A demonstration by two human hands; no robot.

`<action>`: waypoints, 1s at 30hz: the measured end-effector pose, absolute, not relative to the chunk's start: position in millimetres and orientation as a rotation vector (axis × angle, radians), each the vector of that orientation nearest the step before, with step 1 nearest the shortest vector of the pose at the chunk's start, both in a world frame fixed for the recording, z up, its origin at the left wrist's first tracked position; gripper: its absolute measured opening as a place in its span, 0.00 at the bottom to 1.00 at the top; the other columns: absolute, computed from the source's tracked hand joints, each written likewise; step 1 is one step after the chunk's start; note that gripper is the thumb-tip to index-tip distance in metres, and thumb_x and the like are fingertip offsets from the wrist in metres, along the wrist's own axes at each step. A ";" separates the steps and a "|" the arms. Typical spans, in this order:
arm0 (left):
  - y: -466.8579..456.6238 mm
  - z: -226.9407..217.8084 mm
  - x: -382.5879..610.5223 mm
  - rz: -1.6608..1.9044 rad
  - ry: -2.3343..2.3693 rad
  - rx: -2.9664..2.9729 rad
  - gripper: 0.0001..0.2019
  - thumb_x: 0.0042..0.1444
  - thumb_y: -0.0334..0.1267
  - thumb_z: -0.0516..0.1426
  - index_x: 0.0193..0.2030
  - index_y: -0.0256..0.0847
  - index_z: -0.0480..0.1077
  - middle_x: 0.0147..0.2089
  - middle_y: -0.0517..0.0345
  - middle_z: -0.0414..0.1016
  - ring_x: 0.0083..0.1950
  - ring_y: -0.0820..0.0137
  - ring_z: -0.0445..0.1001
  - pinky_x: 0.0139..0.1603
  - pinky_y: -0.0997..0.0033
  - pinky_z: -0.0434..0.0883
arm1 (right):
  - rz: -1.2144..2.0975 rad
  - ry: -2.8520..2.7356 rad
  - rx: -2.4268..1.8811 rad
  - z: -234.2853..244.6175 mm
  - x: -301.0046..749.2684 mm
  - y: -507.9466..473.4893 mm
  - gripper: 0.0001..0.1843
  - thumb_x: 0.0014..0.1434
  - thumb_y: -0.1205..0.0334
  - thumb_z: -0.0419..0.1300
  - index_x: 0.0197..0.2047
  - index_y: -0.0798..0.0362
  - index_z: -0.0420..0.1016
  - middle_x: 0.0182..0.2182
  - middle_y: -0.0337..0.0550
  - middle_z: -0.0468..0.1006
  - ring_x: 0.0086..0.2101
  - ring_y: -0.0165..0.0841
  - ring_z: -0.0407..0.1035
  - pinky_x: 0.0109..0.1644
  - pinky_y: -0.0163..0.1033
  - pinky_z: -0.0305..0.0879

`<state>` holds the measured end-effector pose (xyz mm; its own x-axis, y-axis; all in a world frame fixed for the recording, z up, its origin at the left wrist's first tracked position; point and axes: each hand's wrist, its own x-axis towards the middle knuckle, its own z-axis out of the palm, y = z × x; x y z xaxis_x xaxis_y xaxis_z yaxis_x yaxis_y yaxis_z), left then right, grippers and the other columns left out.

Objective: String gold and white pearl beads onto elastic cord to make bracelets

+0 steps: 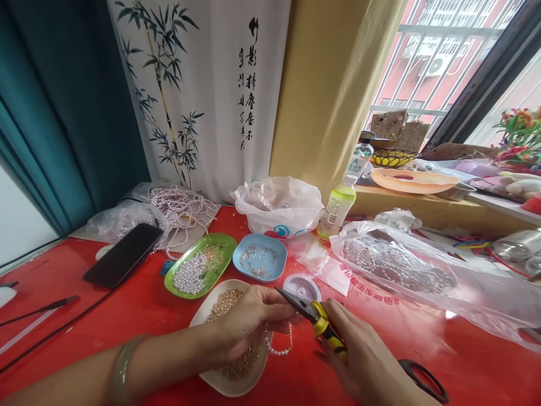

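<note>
Nearest my camera, the left forearm wears a pale green bangle (124, 366). The left hand (243, 321) pinches a short beaded strand (279, 353), which loops down just below its fingertips. I have the right hand (359, 344) wrapped around yellow-and-black needle-nose pliers (324, 324), their tips right by those fingertips; whether the jaws bite on anything is too small for me to tell. A black looped handle (408, 367) lies beside the right wrist on the red surface (147, 338).

Beneath the left hand I see a cream dish (228, 388) of gold beads (243, 363). Beyond it sit a green tray (224, 242) with white pearl beads (190, 274) and a blue dish (249, 242) of small metallic pieces. A black phone (122, 255) lies to their left.

Farther back I make out a white plastic bag (281, 211), a drink bottle (338, 208) and a bamboo-print curtain (220, 84).
</note>
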<state>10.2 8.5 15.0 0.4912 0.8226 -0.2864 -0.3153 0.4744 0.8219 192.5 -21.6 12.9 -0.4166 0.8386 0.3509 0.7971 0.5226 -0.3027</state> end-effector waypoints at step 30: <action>0.4 20.1 9.8 0.719 0.618 0.899 0.08 0.44 0.37 0.59 0.27 0.32 0.70 0.26 0.55 0.71 0.20 0.81 0.63 0.22 0.79 0.63 | -0.254 -2.199 -1.651 12.5 249.0 -13.1 0.16 0.58 0.53 0.44 0.40 0.53 0.66 0.39 0.50 0.70 0.37 0.39 0.67 0.38 0.43 0.63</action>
<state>9.8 0.4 20.1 0.6109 0.7716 -0.1774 -0.2905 0.4269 0.8564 249.0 -13.1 12.5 -0.2393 0.8841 0.4014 0.9524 0.2942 -0.0803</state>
